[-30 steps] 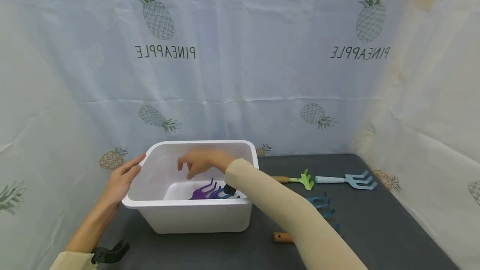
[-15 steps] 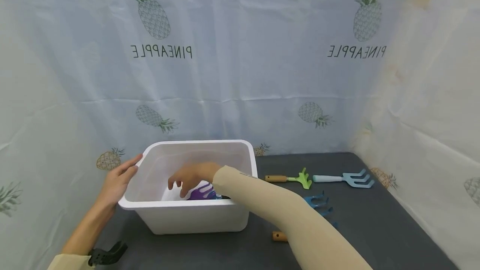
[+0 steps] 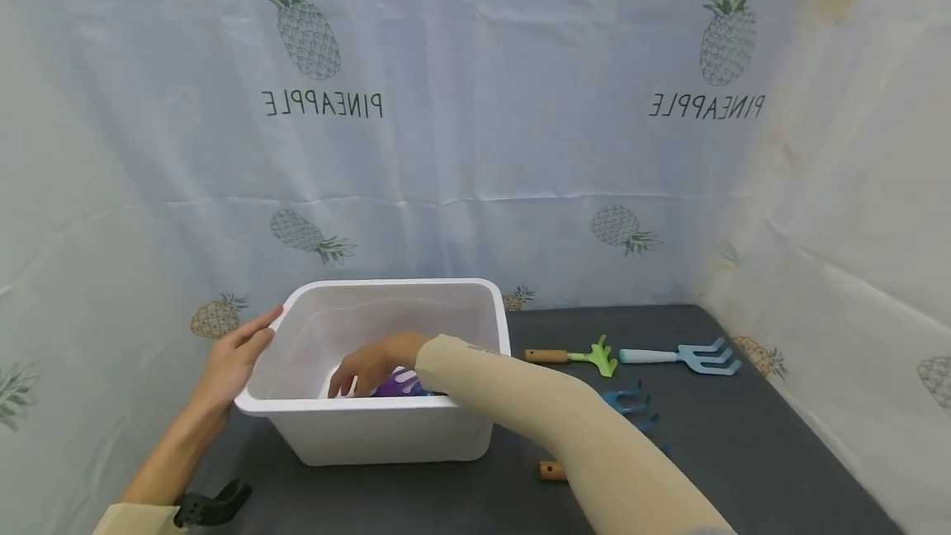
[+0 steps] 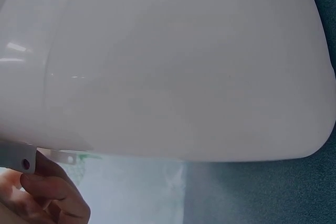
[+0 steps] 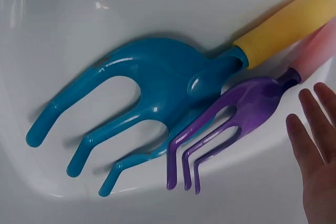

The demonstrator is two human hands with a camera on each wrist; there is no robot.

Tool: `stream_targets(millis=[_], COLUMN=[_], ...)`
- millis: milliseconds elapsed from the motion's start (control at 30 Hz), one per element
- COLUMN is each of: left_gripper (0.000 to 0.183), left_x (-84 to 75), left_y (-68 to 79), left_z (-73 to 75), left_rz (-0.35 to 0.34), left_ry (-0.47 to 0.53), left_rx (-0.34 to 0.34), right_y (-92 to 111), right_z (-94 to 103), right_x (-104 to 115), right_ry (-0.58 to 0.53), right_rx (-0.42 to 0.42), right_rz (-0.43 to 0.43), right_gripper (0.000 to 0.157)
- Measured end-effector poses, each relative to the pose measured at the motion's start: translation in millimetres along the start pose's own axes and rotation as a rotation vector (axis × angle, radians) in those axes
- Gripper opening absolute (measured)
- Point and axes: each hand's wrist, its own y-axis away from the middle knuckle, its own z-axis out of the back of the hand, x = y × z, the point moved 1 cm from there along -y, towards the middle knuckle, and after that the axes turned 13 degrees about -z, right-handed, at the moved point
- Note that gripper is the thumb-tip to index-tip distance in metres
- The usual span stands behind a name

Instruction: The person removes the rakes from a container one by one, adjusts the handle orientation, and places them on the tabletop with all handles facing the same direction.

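Observation:
A white plastic tub (image 3: 386,433) stands on the dark tabletop. The left hand (image 3: 229,368) grips its left rim, and curled fingers (image 4: 58,195) show at the rim in the left wrist view. Inside the tub is the right hand (image 3: 370,366), reaching down with fingers extended. In the right wrist view that hand (image 5: 317,153) is beside the pink handle (image 5: 317,51) of a small purple hand rake (image 5: 257,100); no grip on it shows. A larger teal hand rake (image 5: 163,72) with a yellow handle lies alongside on the tub floor.
Right of the tub lie a green hand rake (image 3: 601,356) with a wooden handle and a pale blue hand rake (image 3: 706,357). Blue tines (image 3: 626,400) and a wooden handle end (image 3: 551,471) are partly behind the right sleeve (image 3: 565,428). A pineapple-print curtain (image 3: 475,147) hangs behind.
The right hand has moved left and lower into the tub, toward the front wall. The left hand keeps its hold on the rim.

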Motion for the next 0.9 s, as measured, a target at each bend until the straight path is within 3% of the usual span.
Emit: stream_targets(millis=[100,200,367,600,900], left_gripper=[0.058,0.058,0.059,0.059,0.059], left_x=[0.4,0.3,0.1,1.6,1.0], left_y=[0.1,0.6,-0.2,0.7,3.2], left_z=[0.8,0.6,0.3,1.0,2.8], left_rz=[-0.001,-0.004,-0.020,-0.014,-0.023], left_ry=[0.010,0.011,0.013,0.023,0.016], left_rx=[0.001,0.007,0.012,0.006,0.004], right_y=[-2,-2,-1,0,7], right_z=[-4.1,-7.7,-9.8,-13.5,-11.9], right_x=[3,4,3,1,5], right_ry=[0.009,0.054,0.172,0.237,0.153], right_rx=[0.034,0.045,0.000,-0.016,-0.003], right_rz=[0.028,-0.005,-0.034,-0.110,-0.124], right_gripper=[0.042,0.038,0.034,0.033,0.038])
